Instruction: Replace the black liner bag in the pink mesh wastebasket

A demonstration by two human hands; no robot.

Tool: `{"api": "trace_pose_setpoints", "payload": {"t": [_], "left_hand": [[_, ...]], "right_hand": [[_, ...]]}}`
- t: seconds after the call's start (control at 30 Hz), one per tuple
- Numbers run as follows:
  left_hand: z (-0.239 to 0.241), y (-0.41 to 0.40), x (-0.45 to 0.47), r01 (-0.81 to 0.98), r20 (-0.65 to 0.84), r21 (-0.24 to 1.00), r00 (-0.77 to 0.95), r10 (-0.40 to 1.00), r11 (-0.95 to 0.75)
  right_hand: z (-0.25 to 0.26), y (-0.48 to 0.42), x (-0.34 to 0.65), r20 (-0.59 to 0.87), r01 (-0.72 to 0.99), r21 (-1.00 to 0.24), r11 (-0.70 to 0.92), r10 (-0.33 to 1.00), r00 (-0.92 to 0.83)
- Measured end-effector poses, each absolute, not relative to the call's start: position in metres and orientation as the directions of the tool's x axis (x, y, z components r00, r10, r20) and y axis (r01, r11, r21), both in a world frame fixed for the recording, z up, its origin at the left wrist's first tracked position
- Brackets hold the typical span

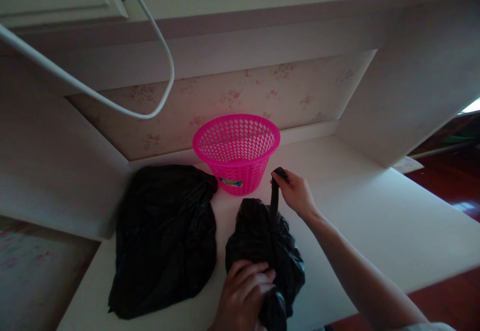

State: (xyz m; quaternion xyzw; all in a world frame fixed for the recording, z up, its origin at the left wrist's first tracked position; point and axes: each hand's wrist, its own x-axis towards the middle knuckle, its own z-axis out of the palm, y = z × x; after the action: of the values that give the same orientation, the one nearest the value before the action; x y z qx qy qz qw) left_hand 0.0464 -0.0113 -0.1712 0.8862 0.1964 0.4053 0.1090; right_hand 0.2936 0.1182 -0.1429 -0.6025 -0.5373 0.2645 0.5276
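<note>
A bunched black plastic bag (251, 236) lies on the white surface in front of me. My left hand (245, 288) is closed on its near part, fingers curled over the plastic. My right hand (298, 193) is closed on a narrow black strap (275, 196) of this bag, pulled up taut above it. Behind the bag stands a pink plastic basket (240, 163), upright, with perforated sides and a small label. To the left, a larger black plastic bag (165, 241) lies spread out, its upper right corner against the basket.
A white countertop (348, 196) carries these things, with a side panel (397, 81) at the right and another at the left. Floral wallpaper (232, 93) covers the back wall. Overhead runs a cabinet edge (262, 3), and a white cable (112, 103) loops down at upper left.
</note>
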Motion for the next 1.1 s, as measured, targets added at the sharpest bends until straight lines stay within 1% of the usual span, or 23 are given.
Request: {"api": "trace_pose_setpoints", "payload": {"t": [0.07, 0.13, 0.17, 0.23, 0.27, 0.3, 0.37, 0.4, 0.47, 0.53, 0.57, 0.6, 0.63, 0.7, 0.73, 0.8, 0.87, 0.93, 0.97, 1.03, 1.1], "left_hand": [[-0.155, -0.006, 0.046, 0.245, 0.600, 0.492, 0.600, 0.529, -0.835], [-0.138, 0.005, 0.046, 0.302, 0.454, 0.636, 0.598, 0.661, -0.710], [-0.129, 0.013, 0.047, 0.332, 0.384, 0.690, 0.585, 0.714, -0.643], [-0.117, 0.031, 0.052, 0.336, 0.315, 0.764, 0.552, 0.772, -0.551], [-0.114, 0.040, 0.056, 0.309, 0.305, 0.791, 0.547, 0.779, -0.528], [-0.112, 0.048, 0.060, 0.269, 0.305, 0.815, 0.554, 0.774, -0.514], [-0.110, 0.060, 0.068, 0.164, 0.320, 0.850, 0.594, 0.738, -0.501], [-0.111, 0.063, 0.071, 0.121, 0.331, 0.862, 0.601, 0.727, -0.493], [-0.110, 0.066, 0.074, 0.076, 0.353, 0.880, 0.556, 0.752, -0.470], [-0.109, 0.065, 0.074, 0.086, 0.359, 0.888, 0.482, 0.799, -0.451], [-0.107, 0.064, 0.074, 0.098, 0.363, 0.886, 0.463, 0.809, -0.454], [-0.106, 0.063, 0.073, 0.110, 0.371, 0.878, 0.458, 0.808, -0.465], [-0.103, 0.061, 0.073, 0.125, 0.381, 0.865, 0.468, 0.797, -0.487], [-0.099, 0.059, 0.075, 0.154, 0.409, 0.829, 0.490, 0.770, -0.538], [-0.098, 0.058, 0.076, 0.163, 0.425, 0.810, 0.499, 0.755, -0.564], [-0.095, 0.053, 0.081, 0.156, 0.482, 0.766, 0.503, 0.718, -0.624], [-0.093, 0.047, 0.085, 0.128, 0.558, 0.713, 0.491, 0.669, -0.690], [-0.093, 0.037, 0.085, 0.115, 0.596, 0.663, 0.516, 0.615, -0.740], [-0.094, 0.031, 0.084, 0.126, 0.592, 0.639, 0.550, 0.589, -0.759], [-0.098, 0.016, 0.080, 0.201, 0.528, 0.604, 0.624, 0.576, -0.771], [-0.106, 0.003, 0.072, 0.292, 0.480, 0.573, 0.638, 0.602, -0.766]], "right_hand": [[-0.123, 0.100, 0.287, 0.318, 0.388, -0.899, 0.202, 0.911, 0.263], [-0.101, 0.082, 0.279, 0.447, 0.419, -0.834, 0.359, 0.885, 0.133], [-0.089, 0.073, 0.275, 0.538, 0.437, -0.766, 0.472, 0.843, 0.032], [-0.069, 0.056, 0.266, 0.670, 0.452, -0.604, 0.657, 0.725, -0.159], [-0.061, 0.049, 0.263, 0.703, 0.448, -0.541, 0.711, 0.675, -0.224], [-0.055, 0.041, 0.260, 0.714, 0.446, -0.511, 0.735, 0.652, -0.257], [-0.051, 0.026, 0.258, 0.705, 0.422, -0.520, 0.742, 0.652, -0.279], [-0.053, 0.018, 0.258, 0.695, 0.396, -0.558, 0.729, 0.672, -0.256], [-0.063, 0.004, 0.261, 0.667, 0.327, -0.673, 0.664, 0.735, -0.120], [-0.079, -0.006, 0.263, 0.602, 0.269, -0.775, 0.572, 0.797, 0.038], [-0.088, -0.010, 0.263, 0.559, 0.279, -0.806, 0.522, 0.827, 0.065], [-0.098, -0.012, 0.261, 0.512, 0.321, -0.821, 0.472, 0.858, 0.048], [-0.107, -0.013, 0.258, 0.465, 0.388, -0.815, 0.431, 0.885, -0.007], [-0.125, -0.011, 0.249, 0.383, 0.538, -0.750, 0.383, 0.916, -0.119], [-0.132, -0.010, 0.244, 0.366, 0.596, -0.709, 0.377, 0.919, -0.146], [-0.144, -0.006, 0.236, 0.366, 0.662, -0.656, 0.363, 0.920, -0.142], [-0.151, -0.003, 0.234, 0.335, 0.657, -0.682, 0.321, 0.936, -0.110], [-0.152, -0.002, 0.239, 0.291, 0.592, -0.749, 0.297, 0.951, -0.109], [-0.152, -0.003, 0.244, 0.278, 0.556, -0.776, 0.299, 0.953, -0.124], [-0.152, -0.005, 0.258, 0.273, 0.502, -0.809, 0.306, 0.952, -0.140], [-0.151, -0.008, 0.276, 0.281, 0.497, -0.823, 0.276, 0.957, -0.066]]}}
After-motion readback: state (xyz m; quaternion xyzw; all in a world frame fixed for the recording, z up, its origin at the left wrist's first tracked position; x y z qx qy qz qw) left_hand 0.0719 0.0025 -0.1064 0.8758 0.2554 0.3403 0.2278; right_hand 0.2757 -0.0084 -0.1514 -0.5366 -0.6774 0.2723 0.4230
